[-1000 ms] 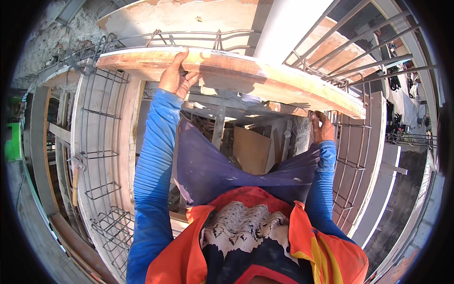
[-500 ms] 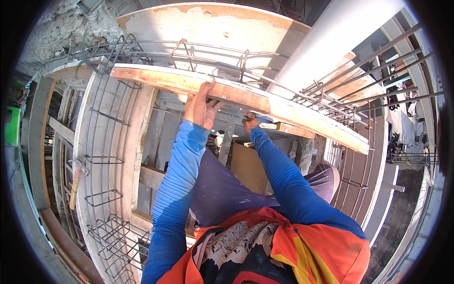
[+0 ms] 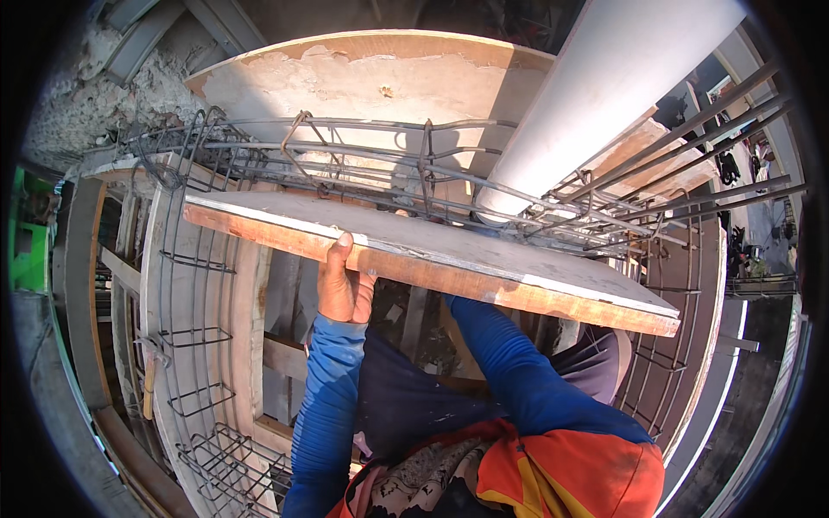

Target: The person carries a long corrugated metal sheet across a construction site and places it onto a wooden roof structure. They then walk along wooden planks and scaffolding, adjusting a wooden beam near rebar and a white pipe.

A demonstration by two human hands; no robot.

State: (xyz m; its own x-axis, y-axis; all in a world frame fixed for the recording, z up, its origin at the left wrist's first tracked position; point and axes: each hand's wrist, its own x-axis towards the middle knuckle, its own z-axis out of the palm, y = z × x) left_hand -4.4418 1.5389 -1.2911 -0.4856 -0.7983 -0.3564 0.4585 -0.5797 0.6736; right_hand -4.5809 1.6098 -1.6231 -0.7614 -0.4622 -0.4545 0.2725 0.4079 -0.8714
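Note:
A long wooden formwork panel (image 3: 432,239), with a grey-white face and a timber batten (image 3: 484,287) along its near edge, lies slantwise across the middle, its right end lower in the picture. My left hand (image 3: 341,285) is closed on that near edge, thumb over the batten and fingers beneath. Under the panel runs my right forearm (image 3: 496,341) in its blue sleeve. The panel hides my right hand, so its fingers do not show. Just beyond the panel's far edge is a steel rebar cage (image 3: 371,155).
A white pipe (image 3: 596,95) slants down at the upper right beside projecting rebar (image 3: 734,147). Behind the cage stands a curved-looking plywood board (image 3: 389,78). More rebar cages (image 3: 200,337) and timber forms run down both sides. A hammer (image 3: 152,367) hangs at the left.
The panel has tilted, showing its grey-white face, and its near edge has come closer to me. My left hand moved with it. My right hand has gone out of sight behind the panel.

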